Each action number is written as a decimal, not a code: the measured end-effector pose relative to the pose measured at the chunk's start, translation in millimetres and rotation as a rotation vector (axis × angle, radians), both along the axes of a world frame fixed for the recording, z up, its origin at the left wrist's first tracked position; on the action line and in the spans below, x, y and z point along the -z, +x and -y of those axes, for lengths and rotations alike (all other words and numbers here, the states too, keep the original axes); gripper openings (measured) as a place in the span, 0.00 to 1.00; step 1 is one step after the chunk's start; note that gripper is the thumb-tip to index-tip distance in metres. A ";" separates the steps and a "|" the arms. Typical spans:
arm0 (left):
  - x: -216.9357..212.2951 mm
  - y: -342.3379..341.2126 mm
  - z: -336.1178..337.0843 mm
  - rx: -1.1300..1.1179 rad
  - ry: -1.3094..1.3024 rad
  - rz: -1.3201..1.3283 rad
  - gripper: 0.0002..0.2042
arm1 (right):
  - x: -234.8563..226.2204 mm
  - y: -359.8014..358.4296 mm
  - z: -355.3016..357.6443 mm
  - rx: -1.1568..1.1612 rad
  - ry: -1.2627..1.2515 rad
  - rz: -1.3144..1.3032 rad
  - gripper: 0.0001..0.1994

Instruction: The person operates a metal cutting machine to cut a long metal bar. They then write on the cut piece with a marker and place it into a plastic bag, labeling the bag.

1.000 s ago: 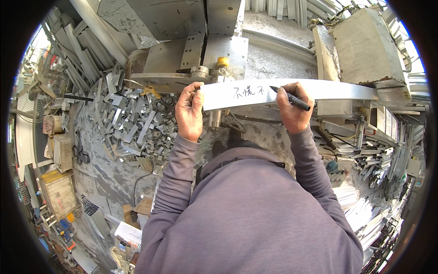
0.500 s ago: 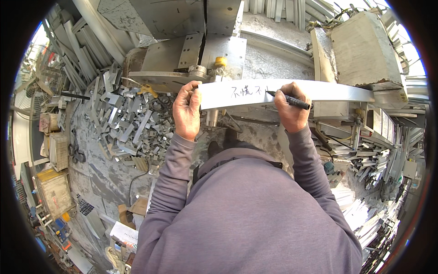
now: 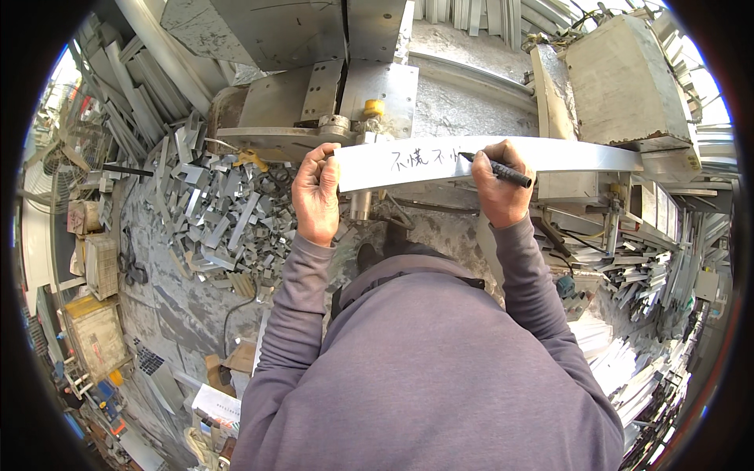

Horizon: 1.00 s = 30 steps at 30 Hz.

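Note:
A long white metal strip (image 3: pixel 581 155) lies across in front of me, reaching toward the machine housing on the right. My left hand (image 3: pixel 318 196) grips its left end between thumb and fingers. In my right hand (image 3: pixel 503 184) is a black marker pen (image 3: pixel 512 174), its tip touching the strip's face. Dark handwritten characters run along the strip to the left of the pen tip. The side of my right hand rests against the strip.
Beyond the strip stands a metal cutting machine (image 3: pixel 306 94) with a yellow-capped fitting (image 3: pixel 374 108). A beige machine housing (image 3: pixel 628 86) is at the far right. Cut metal offcuts (image 3: pixel 228 212) heap on the floor at left; long profiles (image 3: pixel 636 275) are stacked at right.
The pen has added more strokes to the last character. My left hand and the strip's left end have shifted slightly to the left.

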<state>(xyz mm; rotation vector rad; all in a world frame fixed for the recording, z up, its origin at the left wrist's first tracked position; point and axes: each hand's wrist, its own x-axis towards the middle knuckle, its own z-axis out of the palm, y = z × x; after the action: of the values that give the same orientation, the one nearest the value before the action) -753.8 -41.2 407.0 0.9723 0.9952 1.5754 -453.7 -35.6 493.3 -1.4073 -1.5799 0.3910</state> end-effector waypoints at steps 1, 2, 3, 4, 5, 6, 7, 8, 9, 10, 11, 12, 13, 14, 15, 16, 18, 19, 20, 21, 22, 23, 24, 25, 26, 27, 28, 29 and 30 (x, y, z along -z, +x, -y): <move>-0.5 0.0 0.0 0.001 0.004 -0.002 0.13 | 0.4 0.4 -1.0 0.025 0.013 0.017 0.06; -0.9 0.1 0.3 0.003 0.010 0.009 0.13 | 0.8 0.7 -1.2 0.051 0.017 0.038 0.06; -1.4 0.2 0.6 -0.001 0.010 -0.017 0.13 | 1.0 1.0 -1.3 0.038 0.015 0.016 0.06; -1.8 0.2 0.8 -0.004 0.012 -0.030 0.13 | 0.7 1.7 -1.3 0.026 0.006 -0.003 0.06; -1.9 0.4 1.0 -0.007 0.014 -0.042 0.13 | 0.4 2.2 -1.0 0.014 -0.002 -0.021 0.07; -1.9 0.0 1.7 -0.002 -0.006 -0.036 0.13 | 0.1 2.9 -0.5 -0.017 0.003 -0.030 0.07; -1.7 -0.9 2.3 0.003 -0.025 -0.029 0.13 | -0.4 4.0 0.3 -0.048 0.009 -0.038 0.07; -1.3 -1.6 3.0 0.010 -0.048 -0.011 0.13 | -0.8 5.2 1.2 -0.073 0.016 -0.047 0.07; -0.6 -2.0 3.5 0.014 -0.050 -0.019 0.13 | -1.1 6.6 2.1 -0.070 0.007 -0.020 0.06; 0.3 -2.5 3.6 0.019 -0.055 -0.016 0.13 | -0.8 7.9 2.8 -0.061 0.002 0.005 0.06; 1.3 -2.8 3.5 0.024 -0.054 -0.002 0.13 | -0.5 9.8 3.2 -0.052 -0.008 0.036 0.06; 2.4 -2.5 3.0 0.028 -0.051 0.011 0.13 | -0.2 12.7 3.4 -0.004 0.001 0.021 0.05; 3.3 -2.1 2.6 0.031 -0.043 0.037 0.13 | -0.1 16.7 3.0 0.044 0.006 0.014 0.05; 4.0 -1.8 2.0 0.040 -0.040 0.077 0.14 | -0.5 21.7 2.2 0.086 0.012 0.010 0.05; 4.4 -1.7 2.0 0.035 -0.044 0.069 0.14 | -1.5 28.1 0.8 0.108 -0.010 -0.038 0.05; 4.4 -1.8 2.5 0.037 -0.053 0.075 0.14 | -1.9 33.2 -0.1 0.117 -0.018 -0.050 0.05; 3.9 -1.6 2.9 0.041 -0.063 0.080 0.14 | -3.1 42.4 -2.2 0.145 -0.032 -0.066 0.04; 3.6 -1.5 2.6 0.043 -0.063 0.080 0.14 | -3.0 44.6 -2.3 0.118 -0.033 -0.089 0.05; 3.1 -1.5 2.3 0.046 -0.063 0.093 0.14 | -3.1 45.7 -1.2 0.115 -0.051 -0.118 0.05; 2.9 -1.4 2.1 0.036 -0.042 0.057 0.14 | -3.0 45.4 0.2 0.111 -0.069 -0.146 0.05; 2.7 -0.9 1.7 0.028 -0.020 0.033 0.14 | -3.2 45.1 1.7 0.070 -0.084 -0.143 0.06; 2.6 -0.7 1.4 0.022 -0.001 0.022 0.14 | -3.3 43.6 3.1 0.030 -0.093 -0.140 0.06; 2.4 -0.8 1.1 0.022 0.000 0.013 0.14 | -2.6 40.4 5.0 -0.012 -0.099 -0.156 0.06; 2.4 -0.9 0.8 0.024 -0.002 0.017 0.14 | -2.1 37.5 5.2 -0.030 -0.090 -0.126 0.06; 2.2 -0.9 0.8 0.027 -0.004 0.021 0.14 | -1.6 34.4 4.4 -0.062 -0.022 -0.082 0.06; 2.0 -1.0 0.8 0.033 -0.002 0.024 0.14 | -1.3 31.5 3.3 -0.091 0.045 -0.026 0.05; 1.5 -1.4 0.8 0.038 0.000 0.026 0.14 | -2.2 29.8 3.1 -0.101 0.045 -0.019 0.05; 1.0 -1.5 1.0 0.047 0.008 0.040 0.14 | -3.2 28.6 2.8 -0.109 0.043 -0.005 0.05; 0.4 -1.4 1.4 0.038 0.000 0.025 0.14 | -4.3 27.0 3.0 -0.113 0.046 0.014 0.05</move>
<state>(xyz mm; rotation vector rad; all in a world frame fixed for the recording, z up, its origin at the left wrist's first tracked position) -755.2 -42.6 406.6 0.9642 0.9540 1.5525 -426.6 -38.6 497.6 -1.2925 -1.6749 0.4100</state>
